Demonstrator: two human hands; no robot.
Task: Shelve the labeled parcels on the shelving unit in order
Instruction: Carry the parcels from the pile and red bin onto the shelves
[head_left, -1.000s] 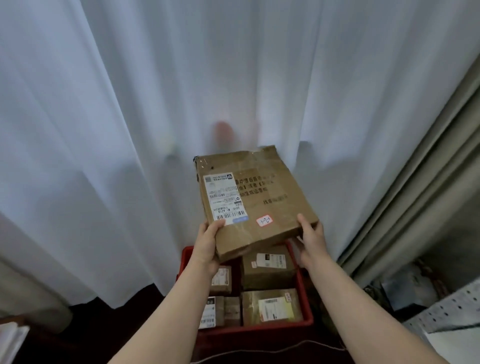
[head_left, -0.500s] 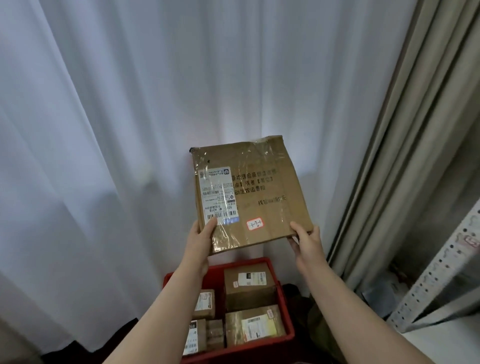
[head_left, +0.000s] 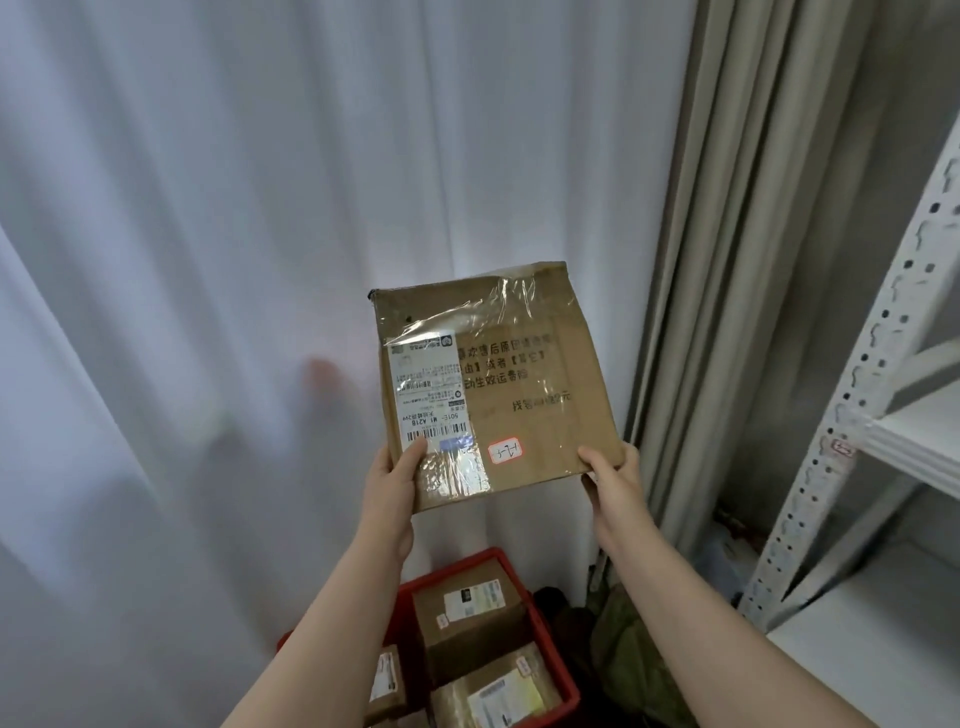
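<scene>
Brown cardboard, glossy with clear tape, fills the middle of the view: a flat parcel (head_left: 493, 384) held up in the air in front of a white sheer curtain (head_left: 208, 260), its labelled face tilted toward the camera. The left hand (head_left: 389, 483) pinches the near left corner with its thumb lying over the foot of the white shipping label (head_left: 428, 395). The right hand (head_left: 613, 478) pinches the near right corner the same way. Each grip is clamped on the parcel, thumbs on top and the fingers hidden behind the board. Between the hands sits a small red-edged sticker (head_left: 506, 451) with handwritten characters (upside down from here, and too faint to read surely). Below, a red crate (head_left: 457, 566) holds more labelled boxes (head_left: 467, 613). At the right edge the white shelving unit (head_left: 852, 415) shows a perforated upright carrying a small red tag (head_left: 842, 448), just beside a shelf board (head_left: 919, 436). The step in hand looks like reading the code before carrying the parcel across to its slot. To do it well, I would hold the parcel level and turn it so the sticker reads upright and the tape glare slides off it. I would then match that code to the tags on the uprights before committing. Two corner pinches suit a light, flat box, but sliding the fingers further under would steady it for the swing to the right, past the beige curtain (head_left: 753, 208).
</scene>
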